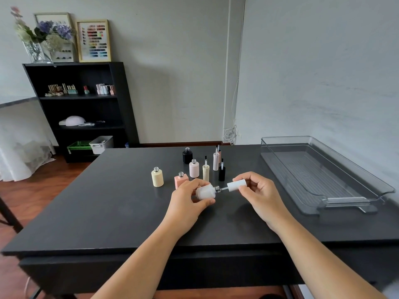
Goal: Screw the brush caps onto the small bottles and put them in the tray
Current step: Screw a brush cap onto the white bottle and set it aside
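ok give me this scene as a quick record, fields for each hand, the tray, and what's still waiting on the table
left hand: left hand holds the frosted white round bottle on its side
right hand: right hand holds the white cylindrical brush cap, brush stem entering the bottle neck, not yet screwed on
tray: clear plastic tray, nothing in it
uncapped bottles: cream round bottle, pink square bottle, pale pink round bottle, black round bottle

Black shelf, framed colour chart, flowers
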A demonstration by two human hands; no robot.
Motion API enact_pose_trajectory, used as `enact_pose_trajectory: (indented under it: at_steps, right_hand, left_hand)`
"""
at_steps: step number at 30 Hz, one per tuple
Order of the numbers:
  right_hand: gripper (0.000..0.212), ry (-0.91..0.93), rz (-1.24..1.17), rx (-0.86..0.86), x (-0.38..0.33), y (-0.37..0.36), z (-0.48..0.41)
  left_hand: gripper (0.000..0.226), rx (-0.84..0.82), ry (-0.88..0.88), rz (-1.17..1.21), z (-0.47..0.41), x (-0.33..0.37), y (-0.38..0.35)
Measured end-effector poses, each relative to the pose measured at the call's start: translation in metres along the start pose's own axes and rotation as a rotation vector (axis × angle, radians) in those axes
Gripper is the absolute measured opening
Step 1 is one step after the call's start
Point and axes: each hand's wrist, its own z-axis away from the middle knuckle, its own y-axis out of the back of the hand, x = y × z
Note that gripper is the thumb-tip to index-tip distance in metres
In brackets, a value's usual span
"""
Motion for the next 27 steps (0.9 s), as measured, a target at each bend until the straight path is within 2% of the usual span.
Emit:
enact_pose_trajectory:
  at_steps: [8, 15, 20, 23, 27]
  right_hand:
    - [0.026, 0.016, 0.121, -0.095, 0.0, -0.002, -0.001]
    - [0.014, 0.003, 0.257, -0.223, -0.008, -0.008, -0.01]
    - [0.033, -0.034, 0.27, -0.206, -0.007, -0.009, -0.01]
    - [0.009, -0.032, 0.206, -0.223, -0.003, -0.008, -0.008]
    - [0.008, 0.003, 0.188, -0.202, -0.002, -0.008, -0.006]
  left_hand:
    - [0.033, -0.014, -0.029, -0.044, 0.001, -0.001, -0.001]
    - [0.033, 0.006, -0.042, -0.053, -0.002, -0.001, 0.001]
    - [0.034, 0.002, -0.031, -0.034, -0.002, -0.002, 0.001]
    - [0.033, 0.002, -0.013, -0.039, -0.001, -0.004, 0.0]
    - [0.034, 0.012, -0.011, -0.032, -0.001, -0.005, 0.0]
